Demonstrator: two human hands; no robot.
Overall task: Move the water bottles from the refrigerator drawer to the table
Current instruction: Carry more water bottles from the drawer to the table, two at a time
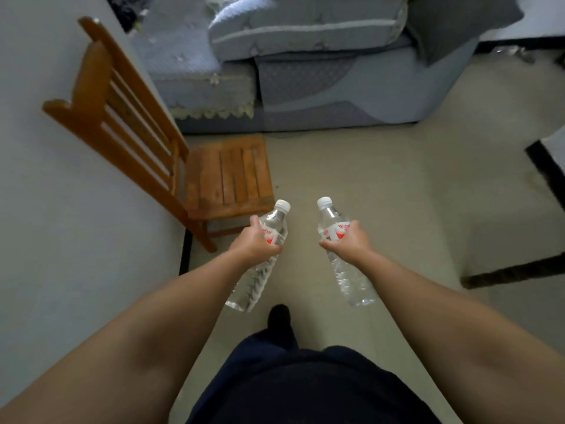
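Observation:
I carry two clear water bottles with white caps and red-and-white labels above the floor. My left hand grips the left bottle around its label, cap pointing forward and up. My right hand grips the right bottle the same way around its label. Both bottles tilt, their bases toward me. The two bottles are apart, roughly a hand's width between the caps. No refrigerator drawer is in view.
A wooden chair stands against the white wall at left, just ahead of my left hand. A grey sofa fills the far side. A dark-edged table corner shows at the right. Beige floor lies ahead.

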